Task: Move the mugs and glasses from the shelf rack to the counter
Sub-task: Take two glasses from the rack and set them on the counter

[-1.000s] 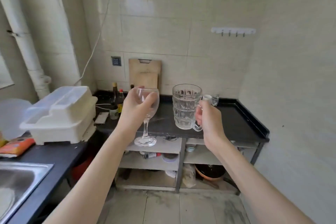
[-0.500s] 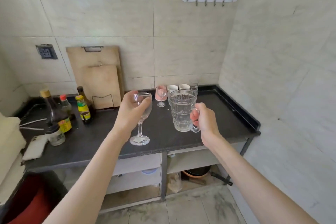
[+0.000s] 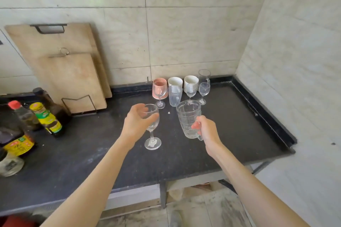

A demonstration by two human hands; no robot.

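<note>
Dark counter [image 3: 230, 134], tiled corner walls [image 3: 184, 33]

Surface [image 3: 230, 134]: dark, matt stone-like top, faintly dusty, with a raised glossy black edge. Wine glass [image 3: 152, 121] and handled mug [image 3: 188, 120], centre frame: clear, smooth glass, the mug's wall faceted. Cutting boards [image 3: 70, 72], upper left: pale, unfinished-looking wood with a metal ring. Wall tiles [image 3: 184, 33]: smooth, lightly sheened. Bottles [image 3: 46, 118], left: dark glass, glossy paper labels.
</note>
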